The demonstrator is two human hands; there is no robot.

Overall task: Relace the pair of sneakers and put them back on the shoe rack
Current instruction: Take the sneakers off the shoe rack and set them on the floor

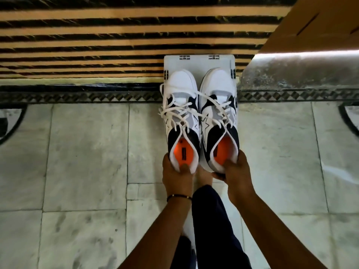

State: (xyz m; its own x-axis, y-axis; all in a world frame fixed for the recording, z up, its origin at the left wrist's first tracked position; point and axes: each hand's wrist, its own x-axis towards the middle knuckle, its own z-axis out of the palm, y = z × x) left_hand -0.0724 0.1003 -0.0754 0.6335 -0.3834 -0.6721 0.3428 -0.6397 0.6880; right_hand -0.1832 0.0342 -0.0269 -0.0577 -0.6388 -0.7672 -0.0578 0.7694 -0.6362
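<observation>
Two white, grey and navy sneakers with orange insoles sit side by side, toes pointing away from me, over a white rectangular rack top. My left hand grips the heel of the left sneaker, thumb inside the opening. My right hand grips the heel of the right sneaker the same way. White laces lie loose and tangled across both shoes, one strand crossing from the left shoe to the right. Whether the soles touch the rack I cannot tell.
A striped tan-and-black rug lies beyond the rack. Marble floor tiles with a dark patterned border surround it. A cardboard box and a shiny metallic surface stand at the upper right. My dark-trousered leg and bare foot are below the shoes.
</observation>
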